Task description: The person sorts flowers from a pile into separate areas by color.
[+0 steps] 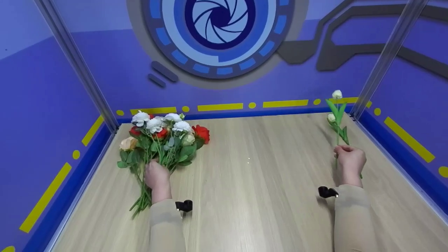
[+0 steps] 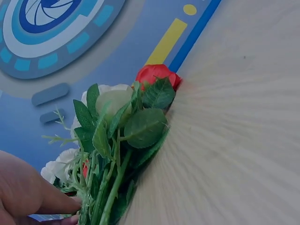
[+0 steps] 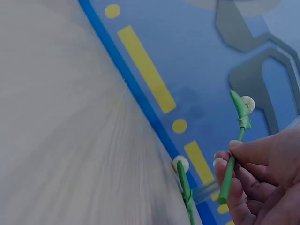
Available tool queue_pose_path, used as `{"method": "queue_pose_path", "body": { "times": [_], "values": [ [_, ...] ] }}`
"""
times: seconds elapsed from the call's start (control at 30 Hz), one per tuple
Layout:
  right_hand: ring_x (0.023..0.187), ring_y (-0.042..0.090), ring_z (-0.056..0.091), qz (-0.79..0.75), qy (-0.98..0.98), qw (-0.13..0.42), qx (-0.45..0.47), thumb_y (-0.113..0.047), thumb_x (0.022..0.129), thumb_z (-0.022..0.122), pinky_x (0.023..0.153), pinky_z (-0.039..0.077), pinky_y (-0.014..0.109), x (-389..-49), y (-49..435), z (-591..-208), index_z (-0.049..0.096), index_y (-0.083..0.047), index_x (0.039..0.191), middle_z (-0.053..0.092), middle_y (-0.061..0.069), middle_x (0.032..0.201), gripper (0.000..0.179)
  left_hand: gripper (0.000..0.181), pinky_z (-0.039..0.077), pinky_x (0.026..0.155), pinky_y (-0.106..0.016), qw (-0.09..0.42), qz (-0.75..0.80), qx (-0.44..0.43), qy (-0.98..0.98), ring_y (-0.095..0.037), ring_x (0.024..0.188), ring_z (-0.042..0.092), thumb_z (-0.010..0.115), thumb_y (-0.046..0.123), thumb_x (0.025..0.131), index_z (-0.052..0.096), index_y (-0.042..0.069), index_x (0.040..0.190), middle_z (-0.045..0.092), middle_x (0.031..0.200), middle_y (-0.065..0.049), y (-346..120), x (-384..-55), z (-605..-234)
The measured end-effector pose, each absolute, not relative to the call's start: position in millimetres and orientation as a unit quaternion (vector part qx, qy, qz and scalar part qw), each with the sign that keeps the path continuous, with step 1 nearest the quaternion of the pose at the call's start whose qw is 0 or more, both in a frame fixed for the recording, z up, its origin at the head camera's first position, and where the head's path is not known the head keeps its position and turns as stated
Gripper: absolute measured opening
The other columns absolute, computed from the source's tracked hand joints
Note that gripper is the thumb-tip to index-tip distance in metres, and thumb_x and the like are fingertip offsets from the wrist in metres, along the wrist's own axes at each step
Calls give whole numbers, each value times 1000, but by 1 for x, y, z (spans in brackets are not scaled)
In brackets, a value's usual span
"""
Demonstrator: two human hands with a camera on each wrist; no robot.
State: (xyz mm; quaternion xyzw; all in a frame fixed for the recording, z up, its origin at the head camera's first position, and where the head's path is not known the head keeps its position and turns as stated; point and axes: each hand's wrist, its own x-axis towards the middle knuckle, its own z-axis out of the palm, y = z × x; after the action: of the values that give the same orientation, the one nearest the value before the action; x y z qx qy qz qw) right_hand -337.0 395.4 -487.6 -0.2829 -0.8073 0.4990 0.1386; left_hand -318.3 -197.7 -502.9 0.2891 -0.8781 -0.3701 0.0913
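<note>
At the left of the table lies a bunch of flowers (image 1: 159,140) with white, red and peach heads and green leaves. My left hand (image 1: 156,175) grips some of its stems, thumb and finger meeting on the green stems (image 2: 101,197) in the left wrist view. Far to the right, my right hand (image 1: 351,161) pinches one white tulip (image 1: 337,94) by its stem, holding it upright. The cut stem end (image 3: 225,192) sticks out below the fingers in the right wrist view. Beside that hand, a second white tulip (image 1: 331,118) lies on the table.
The wooden table (image 1: 252,196) stretches between the two hands. Blue and purple panels (image 1: 224,84) with yellow markings enclose its back and sides, with metal posts at the back corners. A small black device (image 1: 327,192) sits at each wrist.
</note>
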Motion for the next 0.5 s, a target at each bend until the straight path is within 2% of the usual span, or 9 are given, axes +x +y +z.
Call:
{"method": "queue_pose_path", "body": {
  "times": [0.17, 0.3, 0.4, 0.5],
  "values": [
    [61, -6, 50, 452, -828, 150, -295, -27, 99, 65, 72, 41, 17, -340, 421, -492, 72, 1, 124, 53, -29, 51, 39, 47, 48, 102, -62, 99, -361, 284, -883, -49, 124, 58, 49, -4, 96, 60, 6, 142, 59, 138, -30, -201, -318, -508],
    [61, -3, 51, 430, -841, 127, -304, -27, 98, 63, 70, 42, 19, -342, 439, -492, 71, 1, 125, 51, -30, 48, 40, 32, 52, 92, -62, 104, -351, 282, -887, -50, 113, 64, 53, -4, 93, 70, -3, 120, 67, 122, -31, -204, -318, -509],
    [72, 9, 61, 419, -846, 111, -310, -25, 97, 62, 73, 48, 25, -344, 451, -493, 72, 2, 123, 52, -27, 52, 39, 23, 54, 89, -61, 86, -354, 281, -888, -49, 108, 66, 54, 1, 95, 71, -6, 110, 69, 115, -31, -206, -317, -505],
    [96, 32, 68, 404, -854, 107, -311, -20, 92, 63, 83, 54, 37, -348, 459, -496, 73, 5, 117, 61, -15, 61, 36, 24, 55, 88, -59, 64, -366, 280, -885, -47, 108, 66, 54, 7, 100, 71, -4, 113, 70, 116, -29, -208, -317, -500]
  ]
}}
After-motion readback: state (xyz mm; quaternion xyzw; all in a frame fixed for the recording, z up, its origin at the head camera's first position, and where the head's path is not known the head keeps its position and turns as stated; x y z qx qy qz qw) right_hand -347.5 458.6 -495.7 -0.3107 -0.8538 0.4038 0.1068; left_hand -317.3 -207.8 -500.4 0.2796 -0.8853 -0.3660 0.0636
